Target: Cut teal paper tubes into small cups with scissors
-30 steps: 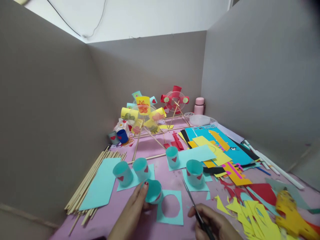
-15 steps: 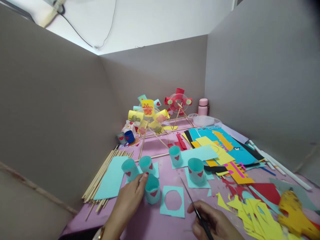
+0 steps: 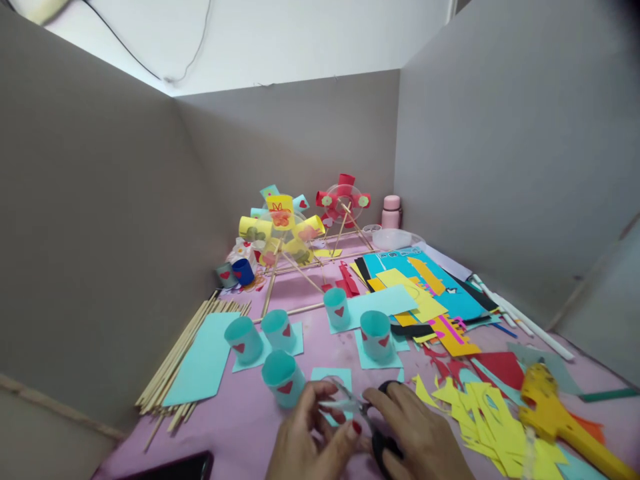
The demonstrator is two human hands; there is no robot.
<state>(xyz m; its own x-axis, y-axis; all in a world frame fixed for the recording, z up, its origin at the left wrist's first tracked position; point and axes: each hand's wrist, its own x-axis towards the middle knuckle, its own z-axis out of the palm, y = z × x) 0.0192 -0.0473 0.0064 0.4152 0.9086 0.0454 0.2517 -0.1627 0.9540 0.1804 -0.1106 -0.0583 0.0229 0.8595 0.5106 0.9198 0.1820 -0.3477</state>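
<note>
Soft lt, edge distort., dark TR corner

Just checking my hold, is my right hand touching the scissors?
Touching. The head view shows the right hand closed around the scissors, their black handles within its grasp.

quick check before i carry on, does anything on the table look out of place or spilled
Yes, the right side: yellow scraps lie strewn in a messy heap, the glue gun lies on its side at their edge, and red scraps are scattered beyond. The teal cups stand upright.
</note>
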